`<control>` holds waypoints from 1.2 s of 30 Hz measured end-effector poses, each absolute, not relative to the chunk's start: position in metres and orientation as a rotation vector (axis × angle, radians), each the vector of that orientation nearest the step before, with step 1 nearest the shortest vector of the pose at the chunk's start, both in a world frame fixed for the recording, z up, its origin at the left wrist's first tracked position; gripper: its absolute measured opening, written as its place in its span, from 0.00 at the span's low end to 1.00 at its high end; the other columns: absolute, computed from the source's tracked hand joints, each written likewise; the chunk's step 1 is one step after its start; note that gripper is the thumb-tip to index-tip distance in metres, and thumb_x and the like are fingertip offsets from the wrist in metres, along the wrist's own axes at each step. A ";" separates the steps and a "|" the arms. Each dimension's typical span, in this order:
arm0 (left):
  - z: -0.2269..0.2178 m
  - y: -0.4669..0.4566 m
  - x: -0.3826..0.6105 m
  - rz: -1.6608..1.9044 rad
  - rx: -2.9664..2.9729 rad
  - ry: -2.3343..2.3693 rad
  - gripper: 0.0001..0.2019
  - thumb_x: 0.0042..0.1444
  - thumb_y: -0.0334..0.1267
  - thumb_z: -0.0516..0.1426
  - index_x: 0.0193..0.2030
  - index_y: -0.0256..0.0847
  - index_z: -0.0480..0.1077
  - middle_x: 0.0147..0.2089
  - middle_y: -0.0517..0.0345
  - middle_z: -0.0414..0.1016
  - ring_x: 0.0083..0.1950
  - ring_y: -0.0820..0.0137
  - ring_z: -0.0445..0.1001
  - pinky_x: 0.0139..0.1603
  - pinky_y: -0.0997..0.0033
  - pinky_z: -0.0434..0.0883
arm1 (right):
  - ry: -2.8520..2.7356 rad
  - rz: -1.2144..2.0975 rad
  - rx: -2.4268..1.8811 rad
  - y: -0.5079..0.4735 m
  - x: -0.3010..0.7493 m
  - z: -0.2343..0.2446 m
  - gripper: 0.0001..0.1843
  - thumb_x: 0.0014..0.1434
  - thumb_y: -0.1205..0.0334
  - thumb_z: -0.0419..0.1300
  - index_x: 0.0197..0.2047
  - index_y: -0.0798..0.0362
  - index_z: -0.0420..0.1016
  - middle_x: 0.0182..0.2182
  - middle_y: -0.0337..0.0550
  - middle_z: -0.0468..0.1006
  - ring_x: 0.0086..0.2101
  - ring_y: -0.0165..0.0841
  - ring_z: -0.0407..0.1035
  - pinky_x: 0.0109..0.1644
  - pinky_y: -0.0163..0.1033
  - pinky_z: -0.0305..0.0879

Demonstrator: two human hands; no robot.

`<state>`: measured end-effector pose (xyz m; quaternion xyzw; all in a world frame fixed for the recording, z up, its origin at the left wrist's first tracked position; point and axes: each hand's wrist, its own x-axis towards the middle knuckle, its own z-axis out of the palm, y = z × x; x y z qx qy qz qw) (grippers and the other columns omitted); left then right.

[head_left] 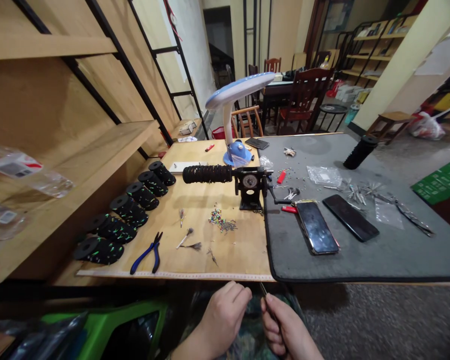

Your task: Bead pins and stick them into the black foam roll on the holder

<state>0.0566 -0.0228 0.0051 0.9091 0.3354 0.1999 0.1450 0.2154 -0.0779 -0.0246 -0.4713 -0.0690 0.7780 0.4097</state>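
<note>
Both my hands are low, in front of the table's near edge, close to each other above my lap. My left hand (223,317) is curled into a loose fist with thumb and fingers pinched; what it holds is too small to make out. My right hand (283,327) is closed round a thin dark metal tool (264,291) whose tip points up between the two hands. On the wooden table (232,250) ahead lie blue-handled pliers (148,252), small feather tufts (187,239) and a pile of coloured beads (220,220).
A black vise (250,187) with a long foam grip (207,174) stands mid-table, behind it a blue-white desk lamp (234,107). Black foam spools (125,217) line the left. Two phones (317,227) lie on the grey mat (360,260). Wooden shelves (60,165) stand to the left.
</note>
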 end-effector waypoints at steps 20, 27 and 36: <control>0.009 -0.010 0.050 0.987 1.272 1.256 0.13 0.53 0.45 0.60 0.27 0.37 0.71 0.27 0.59 0.69 0.30 0.71 0.68 0.32 0.75 0.66 | -1.700 0.045 -1.865 -0.011 0.287 -0.008 0.15 0.61 0.54 0.52 0.42 0.54 0.73 0.39 0.58 0.77 0.43 0.50 0.68 0.45 0.51 0.62; 0.011 -0.002 0.040 1.195 1.002 1.278 0.15 0.51 0.48 0.62 0.28 0.36 0.72 0.26 0.60 0.71 0.31 0.70 0.69 0.35 0.75 0.66 | -1.256 1.433 -1.139 -0.003 0.186 0.011 0.21 0.59 0.49 0.57 0.53 0.50 0.69 0.44 0.51 0.77 0.41 0.41 0.71 0.41 0.42 0.69; -0.007 0.001 0.016 1.316 0.506 1.240 0.17 0.44 0.49 0.66 0.29 0.36 0.70 0.24 0.65 0.65 0.23 0.79 0.59 0.22 0.81 0.56 | -1.642 1.345 -1.234 0.025 0.136 -0.001 0.14 0.61 0.51 0.55 0.31 0.53 0.68 0.22 0.35 0.69 0.25 0.30 0.64 0.30 0.33 0.59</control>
